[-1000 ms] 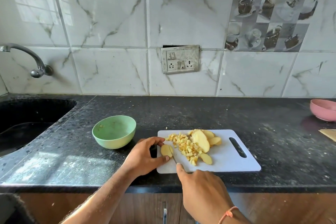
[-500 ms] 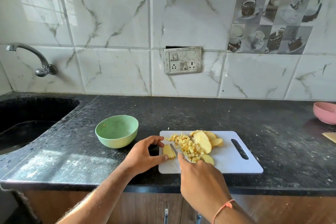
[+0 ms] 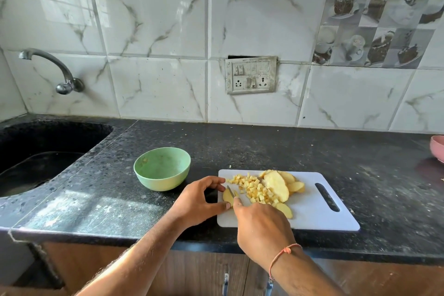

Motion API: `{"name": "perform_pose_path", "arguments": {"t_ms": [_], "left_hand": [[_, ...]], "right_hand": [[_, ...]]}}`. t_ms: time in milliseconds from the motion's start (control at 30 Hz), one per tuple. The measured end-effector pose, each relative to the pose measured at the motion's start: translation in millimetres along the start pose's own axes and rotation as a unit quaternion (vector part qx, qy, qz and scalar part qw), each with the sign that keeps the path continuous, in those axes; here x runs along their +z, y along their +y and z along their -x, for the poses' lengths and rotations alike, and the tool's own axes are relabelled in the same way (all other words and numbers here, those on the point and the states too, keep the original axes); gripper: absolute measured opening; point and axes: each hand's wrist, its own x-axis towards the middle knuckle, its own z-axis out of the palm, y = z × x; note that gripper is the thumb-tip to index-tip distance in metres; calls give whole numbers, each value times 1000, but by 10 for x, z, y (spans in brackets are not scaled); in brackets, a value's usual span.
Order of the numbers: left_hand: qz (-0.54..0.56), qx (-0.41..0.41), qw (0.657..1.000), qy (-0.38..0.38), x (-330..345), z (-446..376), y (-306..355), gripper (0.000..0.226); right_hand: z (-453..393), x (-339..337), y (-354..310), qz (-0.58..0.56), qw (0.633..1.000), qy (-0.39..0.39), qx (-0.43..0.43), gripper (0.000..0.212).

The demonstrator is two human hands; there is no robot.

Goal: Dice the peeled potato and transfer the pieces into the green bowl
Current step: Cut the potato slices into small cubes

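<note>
A white cutting board [image 3: 319, 216] lies on the black counter. On it sit a pile of diced potato [image 3: 254, 190], several potato slices [image 3: 278, 185] and one more slice [image 3: 286, 210] near my right hand. My left hand [image 3: 199, 199] pinches a potato slice [image 3: 227, 196] at the board's left edge. My right hand [image 3: 262, 226] grips a knife; its blade [image 3: 230, 191] cuts into that slice, and the handle is hidden in my fist. The green bowl [image 3: 162, 168] stands left of the board and looks almost empty.
A dark sink [image 3: 36, 151] with a metal tap [image 3: 55, 69] is sunk into the counter at far left. A pink bowl [image 3: 438, 148] sits at the right edge. A switch panel [image 3: 251, 74] is on the tiled wall. Cabinet handles [image 3: 225, 281] are below the counter edge.
The knife blade has moved left onto the slice my left hand holds and now cuts into it. My right hand came forward with it. The camera drifted slightly.
</note>
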Motion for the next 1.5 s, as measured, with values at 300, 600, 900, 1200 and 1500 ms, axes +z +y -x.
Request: {"name": "perform_pose_path", "arguments": {"t_ms": [300, 600, 900, 1200, 1500], "left_hand": [[-4, 3, 1000, -2, 7, 5, 13, 70], [-8, -7, 1000, 3, -14, 10, 28, 69], [5, -7, 1000, 7, -6, -4, 15, 70], [12, -2, 1000, 7, 1, 25, 26, 69], [12, -9, 1000, 5, 23, -5, 11, 70]], "right_hand": [[433, -54, 134, -25, 998, -55, -20, 69], [562, -153, 184, -50, 998, -49, -2, 65], [547, -278, 203, -50, 998, 15, -22, 45], [104, -90, 96, -39, 996, 77, -7, 55], [-65, 51, 1, -19, 998, 59, -6, 61]]}}
